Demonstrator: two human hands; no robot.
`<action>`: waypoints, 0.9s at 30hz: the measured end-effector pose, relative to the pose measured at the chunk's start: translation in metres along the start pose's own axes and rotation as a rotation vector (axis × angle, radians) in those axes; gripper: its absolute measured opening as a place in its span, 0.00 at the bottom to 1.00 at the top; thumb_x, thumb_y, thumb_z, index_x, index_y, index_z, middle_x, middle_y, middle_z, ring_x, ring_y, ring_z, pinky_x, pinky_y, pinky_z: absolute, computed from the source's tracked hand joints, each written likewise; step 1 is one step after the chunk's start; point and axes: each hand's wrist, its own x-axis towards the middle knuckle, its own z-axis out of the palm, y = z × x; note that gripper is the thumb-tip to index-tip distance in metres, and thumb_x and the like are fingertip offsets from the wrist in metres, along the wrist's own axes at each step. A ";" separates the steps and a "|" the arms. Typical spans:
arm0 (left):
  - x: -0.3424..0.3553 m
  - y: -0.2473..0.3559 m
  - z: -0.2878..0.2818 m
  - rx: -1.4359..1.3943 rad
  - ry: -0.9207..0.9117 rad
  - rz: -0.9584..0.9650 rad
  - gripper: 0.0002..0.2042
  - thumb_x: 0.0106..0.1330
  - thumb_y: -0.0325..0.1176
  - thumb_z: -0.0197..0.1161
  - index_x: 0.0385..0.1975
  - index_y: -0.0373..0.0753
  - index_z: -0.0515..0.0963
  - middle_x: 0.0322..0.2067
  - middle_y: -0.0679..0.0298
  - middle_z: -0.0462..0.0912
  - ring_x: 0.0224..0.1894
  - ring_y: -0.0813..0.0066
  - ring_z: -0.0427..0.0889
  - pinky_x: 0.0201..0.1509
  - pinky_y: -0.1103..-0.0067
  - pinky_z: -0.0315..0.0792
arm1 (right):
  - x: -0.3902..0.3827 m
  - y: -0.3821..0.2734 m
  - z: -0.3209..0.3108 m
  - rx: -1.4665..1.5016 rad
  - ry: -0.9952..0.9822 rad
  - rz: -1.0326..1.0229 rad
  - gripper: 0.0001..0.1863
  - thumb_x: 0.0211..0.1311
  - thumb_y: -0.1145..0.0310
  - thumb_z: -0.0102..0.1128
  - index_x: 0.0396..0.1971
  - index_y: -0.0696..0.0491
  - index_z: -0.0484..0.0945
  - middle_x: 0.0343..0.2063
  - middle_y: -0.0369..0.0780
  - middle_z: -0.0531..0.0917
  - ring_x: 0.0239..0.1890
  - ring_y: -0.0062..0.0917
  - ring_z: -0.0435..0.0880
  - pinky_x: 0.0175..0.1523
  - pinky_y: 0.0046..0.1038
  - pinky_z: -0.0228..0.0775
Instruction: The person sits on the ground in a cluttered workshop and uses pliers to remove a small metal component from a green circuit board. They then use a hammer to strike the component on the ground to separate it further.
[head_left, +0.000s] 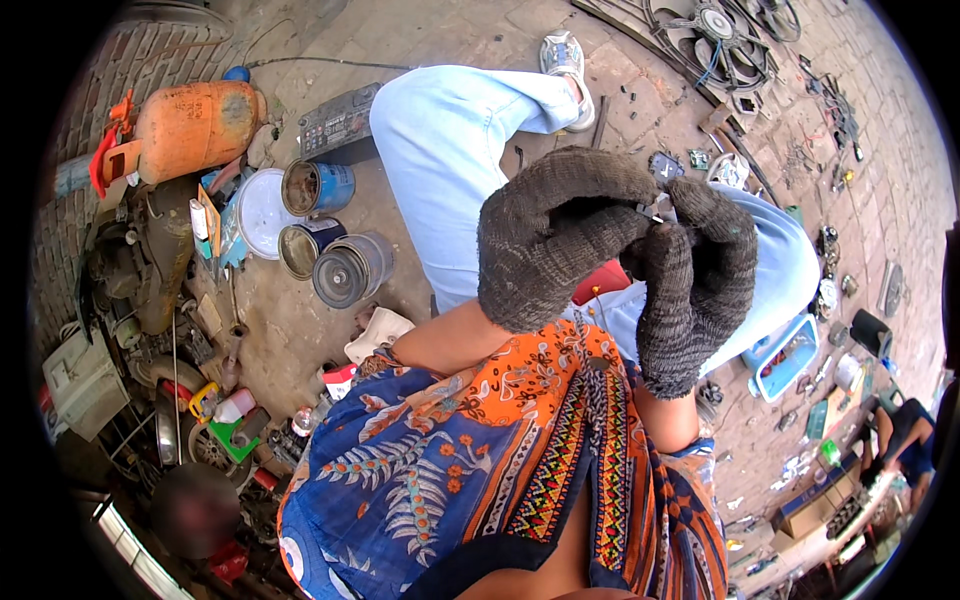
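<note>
Head view looks steeply down, close above the gloved hands (620,250).

Both hands wear dark knitted work gloves and meet in front of the person's chest: the left hand (560,235) curls over from the left, the right hand (695,270) rises from below, and their fingertips pinch a small metal part (657,208) between them. Beneath them lie light blue trousers (440,150) and a patterned orange and blue cloth (470,470). On the paved ground (300,330) to the left stand three open tins (330,240), near an orange gas cylinder (190,125).
</note>
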 end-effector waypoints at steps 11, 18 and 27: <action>-0.002 0.001 -0.001 0.226 0.033 0.238 0.12 0.47 0.21 0.65 0.33 0.37 0.79 0.35 0.60 0.80 0.39 0.66 0.79 0.43 0.76 0.72 | -0.004 0.002 0.001 0.050 -0.029 0.016 0.13 0.54 0.77 0.59 0.41 0.58 0.73 0.37 0.38 0.79 0.37 0.19 0.78 0.43 0.22 0.71; -0.002 -0.010 -0.011 0.254 0.043 0.303 0.12 0.47 0.22 0.65 0.33 0.38 0.80 0.36 0.59 0.80 0.40 0.65 0.79 0.43 0.74 0.72 | -0.002 -0.001 0.002 0.110 -0.055 0.070 0.10 0.58 0.75 0.56 0.40 0.58 0.73 0.35 0.38 0.79 0.30 0.19 0.79 0.38 0.21 0.72; 0.006 -0.005 -0.019 0.406 -0.036 0.424 0.11 0.47 0.23 0.65 0.32 0.40 0.80 0.35 0.60 0.80 0.40 0.65 0.79 0.43 0.73 0.73 | 0.004 0.002 -0.003 0.381 -0.120 0.230 0.12 0.58 0.72 0.57 0.40 0.58 0.72 0.31 0.39 0.79 0.29 0.19 0.79 0.36 0.20 0.73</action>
